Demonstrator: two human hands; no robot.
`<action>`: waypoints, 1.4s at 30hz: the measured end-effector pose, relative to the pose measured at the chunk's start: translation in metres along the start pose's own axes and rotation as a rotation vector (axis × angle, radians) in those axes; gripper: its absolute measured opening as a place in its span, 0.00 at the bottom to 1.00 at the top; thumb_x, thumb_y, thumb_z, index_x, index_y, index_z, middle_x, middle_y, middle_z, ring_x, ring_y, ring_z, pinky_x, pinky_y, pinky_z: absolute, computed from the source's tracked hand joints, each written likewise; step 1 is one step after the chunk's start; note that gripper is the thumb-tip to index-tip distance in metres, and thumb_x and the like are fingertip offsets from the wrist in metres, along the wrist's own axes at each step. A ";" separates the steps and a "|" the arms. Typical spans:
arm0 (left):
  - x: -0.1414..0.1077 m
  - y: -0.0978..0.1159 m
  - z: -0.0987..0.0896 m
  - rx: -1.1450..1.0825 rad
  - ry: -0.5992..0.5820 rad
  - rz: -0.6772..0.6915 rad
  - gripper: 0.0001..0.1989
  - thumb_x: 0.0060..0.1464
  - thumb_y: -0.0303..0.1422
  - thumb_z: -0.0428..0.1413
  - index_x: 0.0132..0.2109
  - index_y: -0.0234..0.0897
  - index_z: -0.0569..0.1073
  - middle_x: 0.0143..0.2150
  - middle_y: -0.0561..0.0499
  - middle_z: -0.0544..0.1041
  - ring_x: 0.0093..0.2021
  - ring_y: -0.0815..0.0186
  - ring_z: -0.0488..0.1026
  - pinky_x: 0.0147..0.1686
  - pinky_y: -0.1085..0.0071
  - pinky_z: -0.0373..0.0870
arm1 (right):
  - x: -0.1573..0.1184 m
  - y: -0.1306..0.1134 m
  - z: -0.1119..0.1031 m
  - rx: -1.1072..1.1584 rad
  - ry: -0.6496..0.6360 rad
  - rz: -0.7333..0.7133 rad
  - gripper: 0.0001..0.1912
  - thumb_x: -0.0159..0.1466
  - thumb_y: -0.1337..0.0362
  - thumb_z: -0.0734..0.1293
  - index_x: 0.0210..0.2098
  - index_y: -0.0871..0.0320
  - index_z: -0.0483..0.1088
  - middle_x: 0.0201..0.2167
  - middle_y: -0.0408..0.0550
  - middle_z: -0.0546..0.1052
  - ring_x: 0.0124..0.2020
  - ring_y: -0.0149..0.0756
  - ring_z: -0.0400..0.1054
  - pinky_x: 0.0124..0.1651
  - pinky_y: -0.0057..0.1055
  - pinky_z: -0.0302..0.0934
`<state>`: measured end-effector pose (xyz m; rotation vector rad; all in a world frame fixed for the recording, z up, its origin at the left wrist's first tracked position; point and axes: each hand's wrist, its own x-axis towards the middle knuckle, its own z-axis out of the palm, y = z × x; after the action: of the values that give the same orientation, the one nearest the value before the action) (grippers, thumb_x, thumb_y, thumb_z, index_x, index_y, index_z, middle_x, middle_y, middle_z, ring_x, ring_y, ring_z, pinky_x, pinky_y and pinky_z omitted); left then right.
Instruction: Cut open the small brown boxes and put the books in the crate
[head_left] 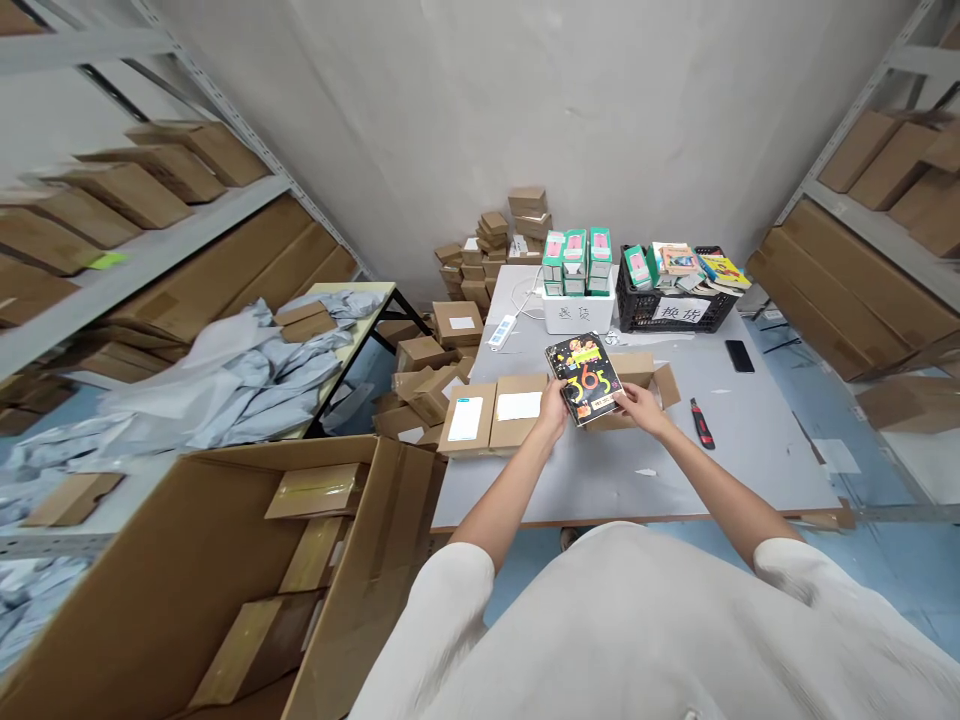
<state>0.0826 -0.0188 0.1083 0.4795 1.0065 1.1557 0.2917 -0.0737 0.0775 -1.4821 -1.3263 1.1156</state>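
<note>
Between both hands I hold a dark book (582, 378) with a large coloured "365" on its cover, tilted above the table. My left hand (553, 408) grips its lower left edge, and my right hand (639, 408) pinches its lower right corner. Partly hidden behind the book and my right hand is an opened cardboard box (663, 386) with its flaps up. To the left of my left hand, two closed boxes with white labels, a left box (456, 440) and a right box (517, 384), lie side by side on the grey table (600, 480).
A white bin (577, 316) of green-and-white boxes and a black crate (637, 318) of books stand at the table's back. A red-black utility knife (703, 424) and a phone (739, 356) lie right. A large open carton (390, 520) stands front left; piled boxes (427, 390) crowd the table's left side.
</note>
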 end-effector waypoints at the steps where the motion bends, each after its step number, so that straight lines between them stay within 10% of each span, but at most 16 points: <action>1: 0.001 0.001 -0.002 0.008 -0.008 -0.007 0.12 0.50 0.33 0.61 0.43 0.37 0.76 0.40 0.48 0.85 0.39 0.62 0.82 0.42 0.68 0.78 | -0.001 0.000 0.001 0.088 -0.026 0.049 0.31 0.64 0.38 0.74 0.53 0.56 0.80 0.45 0.54 0.85 0.41 0.46 0.80 0.48 0.43 0.76; 9: 0.002 -0.006 -0.002 0.276 -0.213 -0.044 0.20 0.54 0.35 0.66 0.54 0.39 0.76 0.50 0.45 0.86 0.44 0.59 0.83 0.38 0.68 0.78 | -0.020 0.003 -0.006 0.283 0.128 0.093 0.33 0.55 0.36 0.80 0.48 0.54 0.84 0.39 0.48 0.85 0.33 0.37 0.75 0.44 0.39 0.76; 20: 0.015 -0.046 0.036 0.452 -0.544 -0.046 0.50 0.48 0.34 0.75 0.76 0.38 0.65 0.40 0.49 0.85 0.39 0.61 0.82 0.42 0.66 0.78 | -0.028 0.020 -0.085 0.319 0.242 0.115 0.36 0.55 0.37 0.81 0.53 0.54 0.84 0.43 0.50 0.86 0.37 0.40 0.78 0.51 0.44 0.77; 42: 0.100 -0.147 0.304 0.418 -0.286 0.204 0.29 0.52 0.29 0.70 0.62 0.39 0.81 0.64 0.42 0.82 0.63 0.50 0.79 0.64 0.57 0.74 | 0.096 0.068 -0.341 0.388 0.303 0.065 0.34 0.54 0.41 0.82 0.53 0.53 0.81 0.38 0.48 0.85 0.40 0.42 0.81 0.52 0.44 0.79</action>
<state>0.4238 0.0688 0.1079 1.0706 0.9629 1.0166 0.6426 0.0075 0.0911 -1.3444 -0.8064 1.0675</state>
